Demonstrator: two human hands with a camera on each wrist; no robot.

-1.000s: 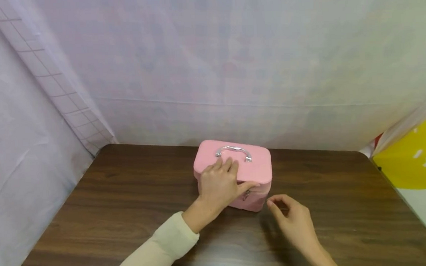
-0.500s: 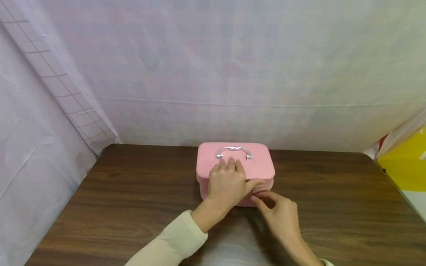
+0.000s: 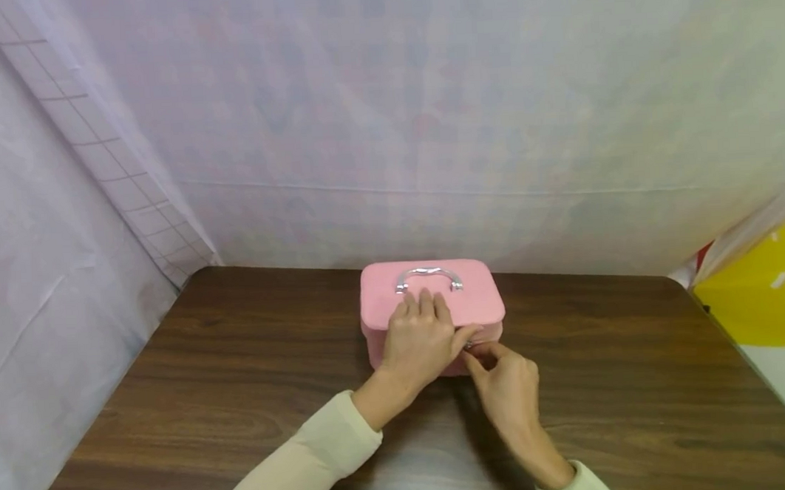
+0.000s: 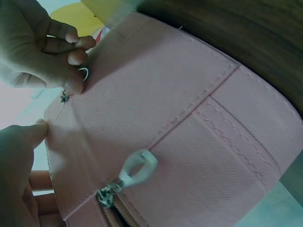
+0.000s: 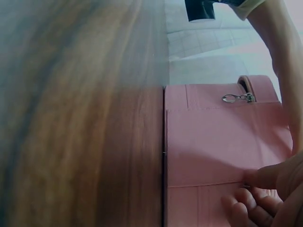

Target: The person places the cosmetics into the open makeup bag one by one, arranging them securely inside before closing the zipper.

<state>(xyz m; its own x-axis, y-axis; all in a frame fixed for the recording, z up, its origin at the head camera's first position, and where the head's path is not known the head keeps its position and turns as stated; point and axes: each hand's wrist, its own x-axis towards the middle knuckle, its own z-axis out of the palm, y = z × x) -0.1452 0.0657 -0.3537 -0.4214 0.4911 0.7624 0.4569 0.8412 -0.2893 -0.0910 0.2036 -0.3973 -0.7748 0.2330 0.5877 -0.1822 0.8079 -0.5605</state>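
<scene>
A pink cosmetic case [image 3: 471,296] with a silver handle [image 3: 427,271] stands on the table, its lid down. My left hand [image 3: 416,347] presses on the lid, fingers laid flat towards the handle and thumb over the front edge. My right hand [image 3: 509,388] is at the front, right of the left thumb. In the left wrist view its thumb and forefinger pinch a zipper pull [image 4: 84,73], mostly hidden by the fingertips. A second zipper pull [image 4: 138,168] hangs free nearer the case's other end, with a dark gap in the zip beside it.
The brown wooden table [image 3: 252,371] reaches out on both sides of the case. Close behind it hangs a pale checked cloth [image 3: 388,164]. A white sheet [image 3: 42,293] hangs at the left, and a yellow patterned panel [image 3: 762,307] stands past the right edge.
My right hand has moved left and up to the case front and taken hold of the zipper pull. The case has turned slightly, its front now facing me more squarely; the left hand stays on the lid.
</scene>
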